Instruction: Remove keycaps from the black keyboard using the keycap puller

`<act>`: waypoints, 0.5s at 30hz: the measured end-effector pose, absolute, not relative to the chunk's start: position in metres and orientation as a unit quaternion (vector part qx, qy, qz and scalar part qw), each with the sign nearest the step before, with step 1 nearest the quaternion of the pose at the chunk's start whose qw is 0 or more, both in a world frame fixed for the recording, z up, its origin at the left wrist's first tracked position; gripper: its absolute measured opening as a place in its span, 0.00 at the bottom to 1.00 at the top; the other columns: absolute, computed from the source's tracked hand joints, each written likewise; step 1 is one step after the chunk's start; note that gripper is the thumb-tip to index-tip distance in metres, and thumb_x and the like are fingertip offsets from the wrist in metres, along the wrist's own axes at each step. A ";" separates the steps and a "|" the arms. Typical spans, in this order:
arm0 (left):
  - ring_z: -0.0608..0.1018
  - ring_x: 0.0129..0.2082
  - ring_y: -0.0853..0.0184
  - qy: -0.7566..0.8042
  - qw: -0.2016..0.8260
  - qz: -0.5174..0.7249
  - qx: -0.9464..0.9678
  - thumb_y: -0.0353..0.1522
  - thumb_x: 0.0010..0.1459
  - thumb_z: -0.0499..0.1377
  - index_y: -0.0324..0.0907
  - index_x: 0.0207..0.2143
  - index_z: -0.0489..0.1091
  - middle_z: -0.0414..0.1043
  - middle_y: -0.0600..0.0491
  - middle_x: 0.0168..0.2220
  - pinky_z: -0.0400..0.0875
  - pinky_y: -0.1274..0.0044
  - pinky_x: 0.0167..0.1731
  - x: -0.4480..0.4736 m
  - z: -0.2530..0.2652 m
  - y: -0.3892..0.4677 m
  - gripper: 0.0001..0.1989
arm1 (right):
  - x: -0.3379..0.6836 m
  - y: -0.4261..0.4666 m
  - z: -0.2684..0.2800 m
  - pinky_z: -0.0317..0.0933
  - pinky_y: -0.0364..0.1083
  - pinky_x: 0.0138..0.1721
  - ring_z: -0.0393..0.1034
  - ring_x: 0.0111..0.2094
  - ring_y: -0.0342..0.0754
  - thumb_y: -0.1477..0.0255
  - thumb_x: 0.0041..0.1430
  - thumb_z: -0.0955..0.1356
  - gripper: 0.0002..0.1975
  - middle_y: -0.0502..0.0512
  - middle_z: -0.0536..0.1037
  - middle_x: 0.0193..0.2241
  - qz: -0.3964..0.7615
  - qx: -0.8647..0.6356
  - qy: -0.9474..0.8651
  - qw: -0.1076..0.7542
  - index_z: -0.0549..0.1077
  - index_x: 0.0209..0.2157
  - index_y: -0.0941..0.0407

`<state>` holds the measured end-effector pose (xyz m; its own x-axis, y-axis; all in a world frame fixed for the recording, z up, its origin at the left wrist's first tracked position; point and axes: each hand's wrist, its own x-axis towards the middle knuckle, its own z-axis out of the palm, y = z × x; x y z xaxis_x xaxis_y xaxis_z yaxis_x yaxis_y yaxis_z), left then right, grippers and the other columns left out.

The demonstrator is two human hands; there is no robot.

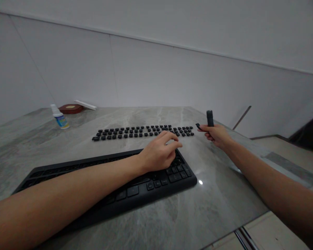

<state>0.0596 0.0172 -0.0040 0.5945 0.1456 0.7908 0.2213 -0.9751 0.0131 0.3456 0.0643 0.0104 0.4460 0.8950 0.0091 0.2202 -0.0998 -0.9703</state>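
Observation:
My left hand [160, 151] is over the right end of a black keyboard [156, 198], palm down, with bent fingers apart and nothing visible between them. The forearm covers much of the keyboard's middle. Beyond it, black keycaps [135, 131] are laid out in rows on the table. To the right of these rows, my right hand [215, 134] is closed around a black cylindrical tool [210, 118] whose wider end points up. A small black keycap-like piece [198, 126] shows at that hand's fingertips. The tool's lower part is hidden by the fingers.
On the grey marble-patterned table [203, 215], a white spray bottle [59, 118] with a blue label stands at the left. Behind it lie a reddish-brown case [71, 109] and a white flat strip [85, 105]. A pale wall [146, 73] rises behind the table.

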 end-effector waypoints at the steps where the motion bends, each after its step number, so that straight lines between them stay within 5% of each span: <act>1: 0.71 0.43 0.62 -0.101 0.047 -0.440 -0.891 0.20 0.57 0.52 0.37 0.42 0.69 0.69 0.44 0.42 0.73 0.65 0.46 0.060 -0.004 0.017 0.13 | 0.353 0.068 0.007 0.44 0.38 0.11 0.54 0.16 0.36 0.76 0.51 0.73 0.05 0.58 0.79 0.30 0.310 -0.685 -0.412 0.515 0.73 0.29 0.60; 15: 0.70 0.43 0.62 -0.110 0.070 -0.435 -0.891 0.20 0.55 0.53 0.37 0.42 0.70 0.69 0.44 0.42 0.72 0.66 0.46 0.059 -0.002 0.016 0.13 | 0.370 0.095 -0.012 0.50 0.42 0.15 0.58 0.13 0.42 0.65 0.51 0.73 0.13 0.51 0.66 0.10 0.159 -0.796 -0.495 0.309 0.75 0.21 0.60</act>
<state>0.0594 0.0157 -0.0015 0.5982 0.1348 0.7900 0.2559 -0.9663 -0.0288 0.3704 0.0946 -0.0125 0.4594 0.8867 0.0520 0.6901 -0.3195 -0.6494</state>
